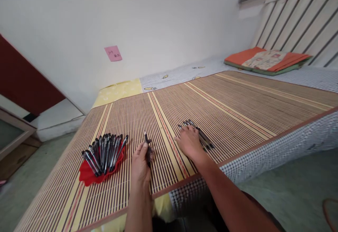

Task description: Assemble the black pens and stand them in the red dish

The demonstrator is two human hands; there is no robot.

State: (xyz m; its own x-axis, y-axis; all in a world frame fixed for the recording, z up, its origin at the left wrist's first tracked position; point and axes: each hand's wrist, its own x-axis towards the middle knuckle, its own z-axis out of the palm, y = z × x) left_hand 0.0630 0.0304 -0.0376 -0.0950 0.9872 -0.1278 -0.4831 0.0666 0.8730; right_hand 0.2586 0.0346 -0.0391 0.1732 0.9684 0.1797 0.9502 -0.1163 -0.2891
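Holding a dark pen (145, 137) in the head view, the left hand (142, 154) is positioned over the striped mat (166, 170), between the red dish (83, 177) at left and the pen row (207, 141) at right. Left grip: thumb and fingers clamped on the pen's body, slim end pointing to the far side. Right grip: the right hand (189, 140) lies over the left part of the pen row, fingers curled; whether they pinch a pen or only rest there cannot be told. The dish pens (105, 152) lie fanned in the red dish, dark ends toward the far side.

Handling: each pen is probably light, stiff and smooth, and liable to roll on the mat. Take hold at mid-barrel between thumb and forefinger. Moderate pressure should suffice; the fine tip is likely the fragile part.
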